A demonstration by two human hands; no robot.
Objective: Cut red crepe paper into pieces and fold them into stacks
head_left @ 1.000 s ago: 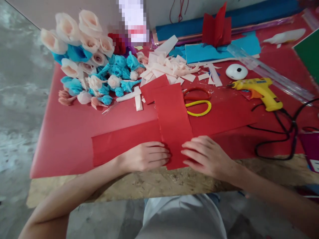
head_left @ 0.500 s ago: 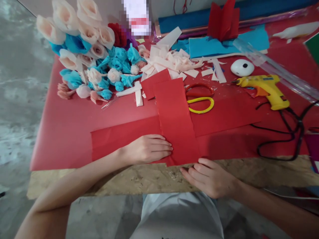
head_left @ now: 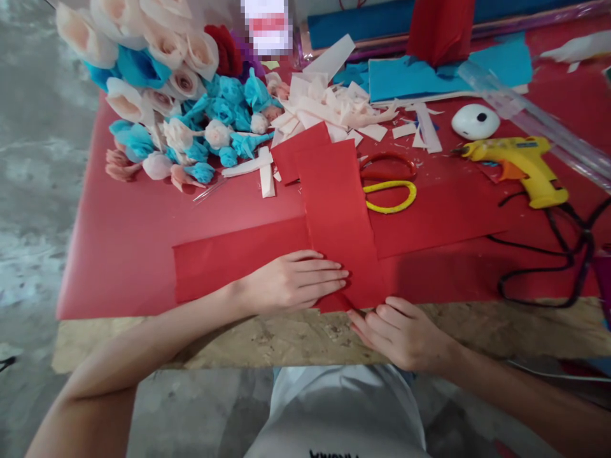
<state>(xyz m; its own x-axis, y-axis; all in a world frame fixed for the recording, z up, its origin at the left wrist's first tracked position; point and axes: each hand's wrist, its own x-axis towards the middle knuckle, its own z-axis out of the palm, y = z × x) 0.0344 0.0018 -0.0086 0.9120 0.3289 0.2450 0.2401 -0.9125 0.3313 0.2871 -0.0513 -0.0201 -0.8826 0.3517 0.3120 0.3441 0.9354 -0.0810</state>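
Note:
Two strips of red crepe paper lie crossed on the red table cover [head_left: 124, 254]: a long one [head_left: 229, 261] running left to right and a shorter one [head_left: 338, 210] running away from me. My left hand [head_left: 296, 280] lies flat, fingers stretched out, pressing the paper where the strips cross. My right hand [head_left: 401, 331] sits at the near edge of the table, its fingertips touching the near end of the shorter strip, fingers slightly curled.
A heap of pink, white and blue paper flowers [head_left: 181, 108] fills the back left. Paper scraps [head_left: 334, 108], scissors with red and yellow handles [head_left: 389, 187], a yellow glue gun [head_left: 520, 165] with black cord, a white round object [head_left: 475, 121], blue paper [head_left: 429, 76] lie beyond.
My right hand has drawn back from on top of the shorter strip to its near end at the table edge. My left hand has slid a little to the right over the crossing.

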